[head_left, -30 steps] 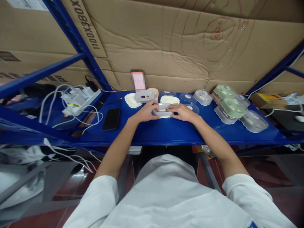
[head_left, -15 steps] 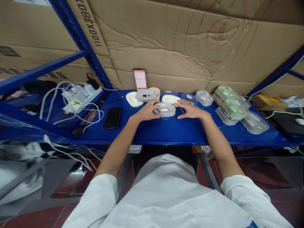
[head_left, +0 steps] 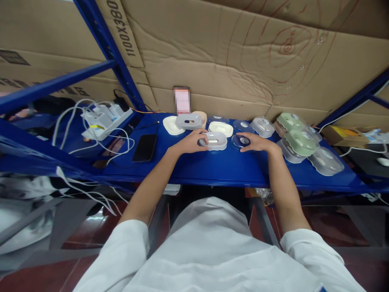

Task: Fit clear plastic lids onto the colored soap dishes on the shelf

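In the head view, my left hand [head_left: 193, 142] curls its thumb and fingers round the left end of a pale grey oval plastic case [head_left: 221, 142] with a slot in its middle. My right hand [head_left: 255, 142] grips a clear plastic lid [head_left: 237, 142] with a round label, lying just right of the case. Behind them sits a cream oval tray [head_left: 221, 129]. Another grey slotted piece [head_left: 188, 121] lies at the back left, partly over a peach piece [head_left: 203, 117] and beside a cream piece [head_left: 172, 125].
More clear lids [head_left: 243, 126] and a clear-covered grey case [head_left: 263, 127] stand along the back. Green cases [head_left: 300, 142] are stacked at the right. A black phone [head_left: 145, 147] lies left, near a power strip [head_left: 105, 121] with white cables. Another phone [head_left: 182, 101] leans on the cardboard.
My right hand has moved right, away from the grey case, and closed on the clear lid. My left hand stays on the case. The view has shifted slightly.
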The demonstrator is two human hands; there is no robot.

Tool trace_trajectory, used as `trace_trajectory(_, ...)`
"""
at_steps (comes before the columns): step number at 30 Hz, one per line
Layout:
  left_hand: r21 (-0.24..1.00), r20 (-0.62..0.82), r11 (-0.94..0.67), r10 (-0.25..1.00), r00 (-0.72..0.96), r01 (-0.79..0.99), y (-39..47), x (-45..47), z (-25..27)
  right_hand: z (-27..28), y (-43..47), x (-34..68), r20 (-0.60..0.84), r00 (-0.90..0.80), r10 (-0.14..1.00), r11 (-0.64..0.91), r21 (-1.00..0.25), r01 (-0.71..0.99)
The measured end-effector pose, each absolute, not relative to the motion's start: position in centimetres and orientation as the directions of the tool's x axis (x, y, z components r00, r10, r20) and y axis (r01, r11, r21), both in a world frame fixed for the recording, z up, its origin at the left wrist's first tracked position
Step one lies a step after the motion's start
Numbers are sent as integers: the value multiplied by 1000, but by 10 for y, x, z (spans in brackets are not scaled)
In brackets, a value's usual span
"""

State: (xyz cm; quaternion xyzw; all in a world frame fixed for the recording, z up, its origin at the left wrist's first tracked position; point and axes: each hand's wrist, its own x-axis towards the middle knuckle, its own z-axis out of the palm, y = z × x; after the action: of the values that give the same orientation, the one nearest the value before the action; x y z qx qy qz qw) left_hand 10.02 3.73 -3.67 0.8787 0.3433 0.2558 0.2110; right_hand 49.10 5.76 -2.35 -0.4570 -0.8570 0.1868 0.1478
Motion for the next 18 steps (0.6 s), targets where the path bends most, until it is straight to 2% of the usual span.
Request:
trace_trajectory(2,551,311,-682,703,640,481,35,102,-35,-18,56,488,108,-521,846,501,-493,712)
trace_trajectory(4,560,328,-696,685,651,450,32,106,-33,-16,53,476,211,-522,826,550,-500,669)
trace_trajectory(6,580,349,-702,672,653,413,29,112,-32,-17,48,457,295,-553,779,622,-475,623)
trace_trajectory(9,642,380,-683,679,628,349,28,118,-35,-26,39,425,308,-619,723,686,-428,588)
trace_trajectory(13,720,420,-649,691,588,248,32,120,-44,-36,30,398,338,-664,667,745,-320,586)
trace_trajectory(18,703,424,-663,682,596,258,37,116,-49,-36,21,384,323,-711,624,776,-155,611)
